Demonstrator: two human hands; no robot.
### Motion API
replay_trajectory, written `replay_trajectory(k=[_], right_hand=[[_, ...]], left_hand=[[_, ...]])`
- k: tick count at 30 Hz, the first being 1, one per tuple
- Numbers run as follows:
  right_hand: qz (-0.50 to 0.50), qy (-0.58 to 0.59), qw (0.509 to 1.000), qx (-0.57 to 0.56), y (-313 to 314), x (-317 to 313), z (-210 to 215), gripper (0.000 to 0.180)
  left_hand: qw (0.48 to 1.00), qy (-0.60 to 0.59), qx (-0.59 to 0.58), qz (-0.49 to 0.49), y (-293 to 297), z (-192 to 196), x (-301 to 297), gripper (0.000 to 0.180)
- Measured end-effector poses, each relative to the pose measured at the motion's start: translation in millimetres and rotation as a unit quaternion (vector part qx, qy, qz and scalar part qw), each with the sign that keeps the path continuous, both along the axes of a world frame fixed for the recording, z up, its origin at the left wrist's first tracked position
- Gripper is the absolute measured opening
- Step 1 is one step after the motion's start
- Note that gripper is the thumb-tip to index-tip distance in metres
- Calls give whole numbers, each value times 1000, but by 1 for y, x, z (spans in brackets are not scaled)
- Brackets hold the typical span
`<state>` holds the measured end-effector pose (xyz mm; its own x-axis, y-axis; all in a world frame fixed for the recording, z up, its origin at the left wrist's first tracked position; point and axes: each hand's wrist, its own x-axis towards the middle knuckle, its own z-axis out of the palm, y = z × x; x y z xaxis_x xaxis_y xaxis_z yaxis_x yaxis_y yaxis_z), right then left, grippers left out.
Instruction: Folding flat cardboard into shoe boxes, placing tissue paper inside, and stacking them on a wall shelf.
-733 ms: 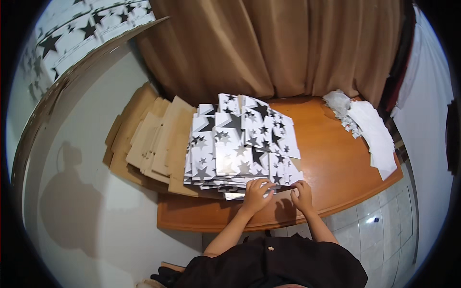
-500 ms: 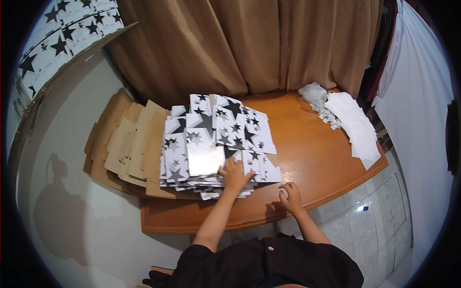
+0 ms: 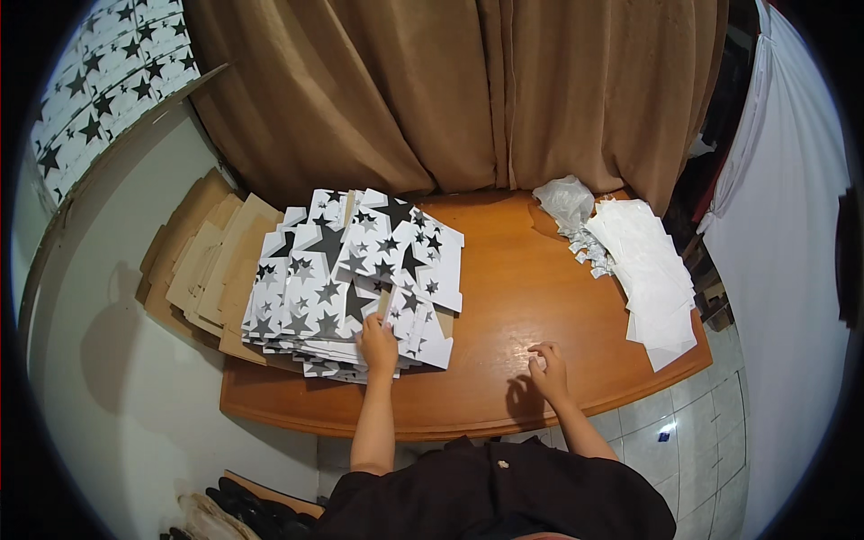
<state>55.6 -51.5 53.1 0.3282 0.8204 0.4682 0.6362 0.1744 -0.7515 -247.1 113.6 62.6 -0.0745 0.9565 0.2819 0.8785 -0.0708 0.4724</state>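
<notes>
A pile of flat white cardboard pieces printed with black and grey stars [image 3: 328, 292] lies on the left half of the wooden table. At the near part of the pile, my left hand [image 3: 378, 346] has its fingers drawn together on the edge of one star-printed cardboard piece. A strip of brown board shows just beyond its fingertips, and the fingertips themselves are partly hidden. My right hand [image 3: 549, 373] hovers over the table's near side, right of the pile. Its fingers are loosely curled, thumb apart from them, with nothing visible in between.
Brown cardboard sheets [image 3: 211, 261] are stacked left of the pile, by the wall. White sheets [image 3: 643, 270], a clear plastic bag [image 3: 567, 200] and small silvery packets [image 3: 589, 252] lie at the right. A brown curtain [image 3: 432, 99] hangs behind the table [image 3: 504, 297]. More star-printed pieces [image 3: 117, 85] sit on a shelf, upper left.
The view has shifted, so the table's contents sit further left. My left hand has gone from spread fingers to fingers drawn together at a cardboard edge. My right hand stays curled.
</notes>
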Motion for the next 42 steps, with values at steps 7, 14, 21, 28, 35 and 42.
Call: replay_trajectory(k=[7, 14, 21, 28, 35, 42], right_hand=[[39, 72, 996, -24, 17, 27, -12, 24], [-16, 152, 988, 19, 47, 54, -30, 42], [-68, 550, 830, -62, 79, 120, -14, 76], [154, 656, 739, 14, 83, 142, 36, 67], [-51, 713, 699, 30, 105, 134, -13, 34], [-26, 745, 663, 73, 79, 112, 6, 34]], left_hand=[[944, -257, 206, -30, 8, 58, 34, 16], [918, -363, 126, -102, 25, 93, 43, 18], [758, -638, -73, -115, 59, 45, 41, 16], [674, -699, -198, -135, 50, 31, 66, 19], [890, -429, -144, -62, 61, -65, 87, 36], [917, -82, -21, -391, -36, 71, 179, 87]])
